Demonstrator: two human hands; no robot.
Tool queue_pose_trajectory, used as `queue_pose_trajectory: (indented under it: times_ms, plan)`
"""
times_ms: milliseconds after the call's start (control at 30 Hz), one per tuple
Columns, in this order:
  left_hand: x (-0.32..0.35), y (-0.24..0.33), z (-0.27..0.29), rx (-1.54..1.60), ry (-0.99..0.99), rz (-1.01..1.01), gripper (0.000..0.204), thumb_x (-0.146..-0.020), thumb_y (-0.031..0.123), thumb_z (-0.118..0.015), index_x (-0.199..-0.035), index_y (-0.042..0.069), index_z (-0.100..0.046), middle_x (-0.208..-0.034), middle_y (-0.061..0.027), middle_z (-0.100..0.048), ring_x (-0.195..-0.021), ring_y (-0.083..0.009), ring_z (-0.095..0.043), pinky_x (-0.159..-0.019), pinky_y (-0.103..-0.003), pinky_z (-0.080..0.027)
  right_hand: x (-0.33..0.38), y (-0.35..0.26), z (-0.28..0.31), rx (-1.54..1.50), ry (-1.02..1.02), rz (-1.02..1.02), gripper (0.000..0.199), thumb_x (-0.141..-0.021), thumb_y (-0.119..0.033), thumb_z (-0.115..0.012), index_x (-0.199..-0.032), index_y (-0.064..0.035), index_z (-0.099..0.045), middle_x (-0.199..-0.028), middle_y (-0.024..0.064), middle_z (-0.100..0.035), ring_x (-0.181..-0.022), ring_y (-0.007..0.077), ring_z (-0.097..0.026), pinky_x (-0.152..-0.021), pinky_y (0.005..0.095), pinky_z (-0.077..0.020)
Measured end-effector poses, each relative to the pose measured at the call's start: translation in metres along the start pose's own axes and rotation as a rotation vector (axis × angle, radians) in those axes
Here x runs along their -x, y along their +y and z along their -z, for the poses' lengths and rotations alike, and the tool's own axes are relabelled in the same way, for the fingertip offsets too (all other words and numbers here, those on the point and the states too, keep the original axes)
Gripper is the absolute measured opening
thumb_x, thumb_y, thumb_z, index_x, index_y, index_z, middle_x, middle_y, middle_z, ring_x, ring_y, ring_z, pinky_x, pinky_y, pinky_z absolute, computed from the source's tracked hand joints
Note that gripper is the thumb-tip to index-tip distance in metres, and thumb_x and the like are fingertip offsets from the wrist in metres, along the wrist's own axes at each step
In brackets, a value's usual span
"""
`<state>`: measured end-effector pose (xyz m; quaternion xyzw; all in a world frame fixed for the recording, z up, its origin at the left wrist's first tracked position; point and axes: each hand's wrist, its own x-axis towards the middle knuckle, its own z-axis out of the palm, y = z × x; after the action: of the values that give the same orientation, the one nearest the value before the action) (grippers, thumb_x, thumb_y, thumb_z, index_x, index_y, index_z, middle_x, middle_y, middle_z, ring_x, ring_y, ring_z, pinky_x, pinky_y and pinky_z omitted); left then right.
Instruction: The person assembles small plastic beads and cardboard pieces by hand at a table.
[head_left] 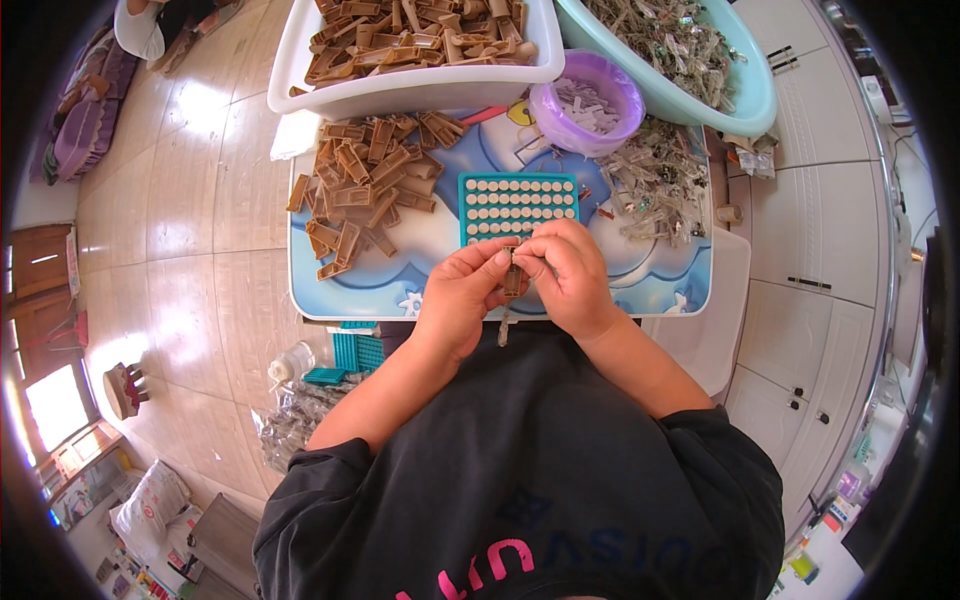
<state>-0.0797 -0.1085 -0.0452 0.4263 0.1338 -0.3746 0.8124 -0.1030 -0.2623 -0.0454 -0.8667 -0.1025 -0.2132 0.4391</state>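
Near the table's front edge, a small brown plastic casing (513, 281) is upright between my hands. My left hand (458, 290) has its thumb and fingers closed round the casing's left side. My right hand (573, 272) pinches at the casing's upper end; what lies between those fingertips is too small to tell. A clear, wire-like strip (503, 329) dangles below the casing, in front of my dark shirt. Just beyond my fingers sits a teal tray (463, 212) with rows of round, whitish discs, its near rows partly hidden by my hands.
Loose brown casings (370, 185) are heaped on the table's left; a white bin (420, 92) of more stands behind. A purple bowl (587, 141) holds small pale strips. Clear wired parts (655, 185) lie at right, below a pale teal tub (752, 110). Cabinets (815, 220) line the right side.
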Motion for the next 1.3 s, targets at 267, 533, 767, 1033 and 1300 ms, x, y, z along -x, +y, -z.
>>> queue_pose_trajectory:
  times_ms: [267,533,767,1033,1300]
  plan:
    - [0.001,0.007,-0.006,0.029,0.026,-0.008,0.028,-0.092,0.014,-0.052,-0.115,-0.002,-0.053,-0.105,-0.0124,-0.062,-0.088,-0.0191,-0.063,-0.08,-0.031,-0.052,0.002,0.016,0.021,0.115,0.053,0.0,0.017,-0.07,-0.005,-0.069,-0.086,-0.0053,-0.064,-0.081,0.0079,-0.057,-0.074,0.0265,-0.054,-0.065,0.0346,-0.0442]
    - [-0.004,0.004,-0.002,0.038,0.011,0.004,0.027,-0.092,0.014,-0.053,-0.114,-0.001,-0.053,-0.106,-0.0134,-0.062,-0.089,-0.0201,-0.063,-0.081,-0.033,-0.052,0.009,0.033,0.024,0.334,0.083,-0.015,0.017,-0.067,-0.005,-0.072,-0.082,-0.0062,-0.066,-0.077,0.0045,-0.053,-0.071,0.0229,-0.052,-0.063,0.0332,-0.0421]
    - [-0.003,0.005,-0.004,0.018,0.02,0.007,0.028,-0.091,0.014,-0.054,-0.114,-0.001,-0.054,-0.105,-0.0129,-0.062,-0.09,-0.0202,-0.063,-0.082,-0.033,-0.052,0.006,0.034,0.021,0.379,0.08,0.019,0.017,-0.064,-0.006,-0.073,-0.078,-0.0064,-0.063,-0.077,0.0042,-0.054,-0.072,0.0232,-0.052,-0.064,0.0339,-0.042]
    - [0.0,0.004,-0.004,0.002,-0.006,0.0,0.029,-0.091,0.015,-0.054,-0.114,-0.003,-0.053,-0.1,-0.01,-0.063,-0.088,-0.0182,-0.062,-0.082,-0.032,-0.051,-0.008,-0.003,0.012,0.098,0.044,0.057,0.018,-0.064,-0.004,-0.072,-0.076,-0.0063,-0.058,-0.078,0.0067,-0.055,-0.073,0.0259,-0.053,-0.064,0.0347,-0.0421]
    - [0.001,0.001,0.003,0.028,-0.004,-0.035,0.028,-0.091,0.016,-0.054,-0.113,-0.002,-0.055,-0.096,-0.0076,-0.063,-0.085,-0.0156,-0.062,-0.081,-0.03,-0.051,-0.007,-0.004,0.0,0.049,0.001,0.047,0.018,-0.065,-0.003,-0.07,-0.077,-0.0051,-0.056,-0.078,0.0075,-0.055,-0.073,0.0274,-0.053,-0.064,0.036,-0.0422]
